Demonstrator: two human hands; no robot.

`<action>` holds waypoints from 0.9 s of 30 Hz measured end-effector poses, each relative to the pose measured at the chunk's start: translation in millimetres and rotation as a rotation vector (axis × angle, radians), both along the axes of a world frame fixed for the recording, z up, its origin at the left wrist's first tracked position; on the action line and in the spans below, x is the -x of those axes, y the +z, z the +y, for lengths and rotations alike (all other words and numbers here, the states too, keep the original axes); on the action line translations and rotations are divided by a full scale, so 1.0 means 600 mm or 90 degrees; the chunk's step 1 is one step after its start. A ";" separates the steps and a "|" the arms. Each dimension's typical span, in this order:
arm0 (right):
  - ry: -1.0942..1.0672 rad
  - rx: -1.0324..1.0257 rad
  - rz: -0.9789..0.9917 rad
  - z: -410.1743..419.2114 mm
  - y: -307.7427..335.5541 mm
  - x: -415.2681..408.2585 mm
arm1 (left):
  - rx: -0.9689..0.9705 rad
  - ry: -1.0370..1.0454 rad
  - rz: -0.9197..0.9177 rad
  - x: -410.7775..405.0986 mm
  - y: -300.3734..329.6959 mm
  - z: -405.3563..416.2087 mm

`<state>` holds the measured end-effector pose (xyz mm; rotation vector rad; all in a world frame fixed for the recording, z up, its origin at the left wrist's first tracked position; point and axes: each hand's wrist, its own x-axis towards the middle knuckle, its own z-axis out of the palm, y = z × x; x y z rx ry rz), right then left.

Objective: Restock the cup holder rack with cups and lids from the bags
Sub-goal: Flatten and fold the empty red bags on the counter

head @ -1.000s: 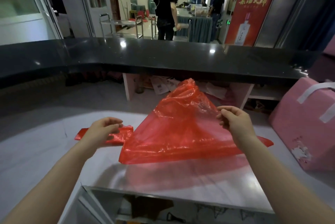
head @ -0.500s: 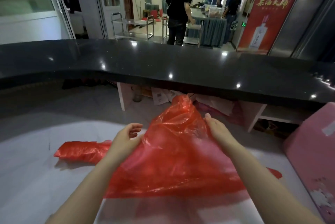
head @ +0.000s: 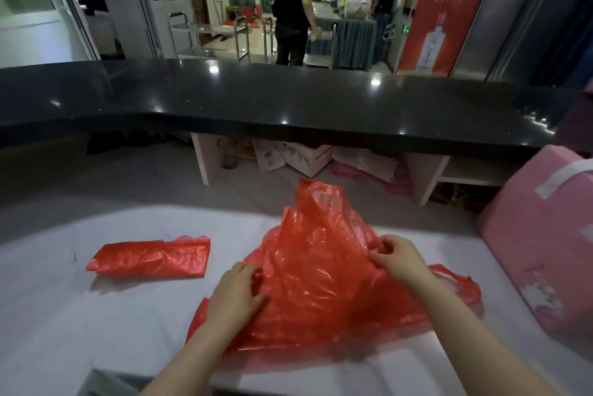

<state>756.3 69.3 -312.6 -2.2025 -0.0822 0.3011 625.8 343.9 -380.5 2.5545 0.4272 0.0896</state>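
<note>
A crumpled, see-through red plastic bag [head: 321, 273] lies bunched up on the pale work surface [head: 64, 315] in front of me, its peak standing up. My left hand [head: 236, 294] presses flat on the bag's left side. My right hand [head: 398, 256] pinches a fold on its right side. A second red bag [head: 150, 256], folded flat, lies to the left, apart from both hands. No cups, lids or rack are in view.
A pink box with white tape [head: 545, 235] stands at the right edge. A long black counter [head: 288, 107] runs across behind, with boxes and papers [head: 295, 156] under it. A person in black [head: 290, 4] stands by metal trolleys [head: 208, 33] beyond.
The big bag went from stretched between my hands to gathered into a crumpled heap. My left hand let go of the folded bag and came down on the big bag.
</note>
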 end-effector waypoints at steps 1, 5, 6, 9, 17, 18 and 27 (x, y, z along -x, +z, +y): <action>-0.026 0.025 -0.005 -0.011 -0.006 0.009 | -0.008 0.006 -0.013 0.006 -0.006 0.003; -0.061 0.133 -0.017 -0.056 -0.023 0.053 | -0.026 0.006 -0.036 0.024 -0.012 0.016; -0.057 0.133 -0.015 -0.063 -0.024 0.060 | -0.030 0.005 -0.032 0.028 -0.012 0.020; -0.073 0.004 -0.007 -0.070 -0.018 0.060 | 0.000 0.011 -0.016 0.031 -0.005 0.030; -0.141 -0.196 0.008 -0.029 0.025 -0.014 | 0.102 0.062 -0.146 -0.037 0.097 0.032; -0.131 -0.198 0.006 -0.022 0.027 -0.025 | 0.113 0.064 -0.148 -0.050 0.106 0.030; 0.027 -0.182 0.086 0.054 0.063 -0.165 | 0.178 0.091 -0.028 -0.165 0.144 0.009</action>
